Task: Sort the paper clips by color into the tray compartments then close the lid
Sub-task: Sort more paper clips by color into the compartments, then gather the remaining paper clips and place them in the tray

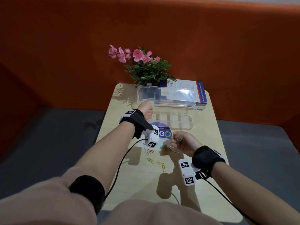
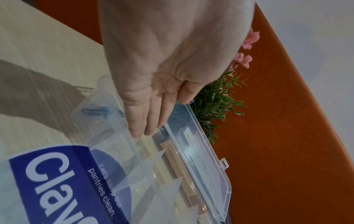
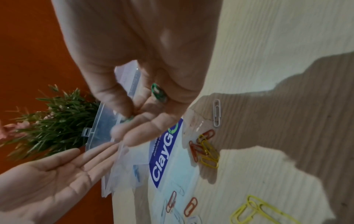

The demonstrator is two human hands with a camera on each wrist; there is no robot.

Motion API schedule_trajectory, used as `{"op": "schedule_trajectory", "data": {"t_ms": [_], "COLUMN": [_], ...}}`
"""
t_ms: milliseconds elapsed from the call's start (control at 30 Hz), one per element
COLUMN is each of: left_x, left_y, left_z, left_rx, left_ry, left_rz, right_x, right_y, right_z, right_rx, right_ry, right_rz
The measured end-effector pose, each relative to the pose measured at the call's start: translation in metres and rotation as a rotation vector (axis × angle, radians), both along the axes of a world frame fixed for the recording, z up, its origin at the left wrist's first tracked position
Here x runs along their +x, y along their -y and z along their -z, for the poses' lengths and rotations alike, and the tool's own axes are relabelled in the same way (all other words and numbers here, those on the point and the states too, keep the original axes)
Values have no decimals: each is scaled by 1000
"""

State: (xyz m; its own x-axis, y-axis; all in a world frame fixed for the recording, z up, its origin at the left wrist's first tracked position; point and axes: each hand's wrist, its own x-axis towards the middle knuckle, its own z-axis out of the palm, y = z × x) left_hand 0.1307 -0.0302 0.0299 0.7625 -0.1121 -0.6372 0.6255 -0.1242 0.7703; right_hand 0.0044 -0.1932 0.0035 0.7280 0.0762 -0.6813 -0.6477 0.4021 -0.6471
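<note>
- Orange sofa backdrop, small pale tabletop (image 1: 209, 127) up front. Head view: the clear tray (image 1: 174, 120), lid (image 1: 165, 96) propped open, sits at 12 o'clock from the right hand (image 1: 181, 141). So the tray lies straight ahead of that grip, and the right hand is the one carrying.
- Left wrist view: left hand (image 2: 153, 97), fingers straight, rests on the tray's left end; blue clips (image 2: 97, 111) already sit in a corner compartment.
- Right wrist view: right grip is clenched around green clips (image 3: 158, 92), thumb and fingers pinching. Yellow clips (image 3: 208, 153), orange clips (image 3: 194, 149) and a white clip (image 3: 217, 114) still lie loose at 5 o'clock.
</note>
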Motion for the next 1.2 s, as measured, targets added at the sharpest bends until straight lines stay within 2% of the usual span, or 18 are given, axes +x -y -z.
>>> {"op": "schedule_trajectory", "data": {"t_ms": [100,200,300,367,467,533,667,733,833,900,1033,1200], "left_x": [-7,-21,-46,-63,-85,-95,-105,-105,-103,-101,-100,-103], "left_y": [-4,-19,-39,-52,-63,-65,-59,-59,-59,-59,-56,-44], "left_z": [-10,-13,-10,0,19,29,46,53,60,63,66,62], "left_rx": [-16,22,131,194,268,382,570,678,814,873,891,844], "left_ry": [21,180,316,337,332,394,496,549,614,628,629,681], "left_rz": [16,-12,-8,15,55,116,252,382,610,683,697,655], "right_x": [8,31,68,90,110,112,88,64,32,13,-18,-23], "right_y": [-4,-9,-18,-29,-49,-55,-53,-47,-30,-16,-1,-6], "right_z": [-8,-24,-41,-49,-53,-53,-51,-44,-18,5,29,30], "right_rx": [-86,-68,-70,-111,-269,-398,-527,-636,-1009,-1202,-1188,-1124], "right_ry": [-7,37,51,54,83,125,282,316,295,245,198,310], "right_rz": [-77,-102,-72,-66,-169,-221,-309,-412,-630,-694,-580,-598]}}
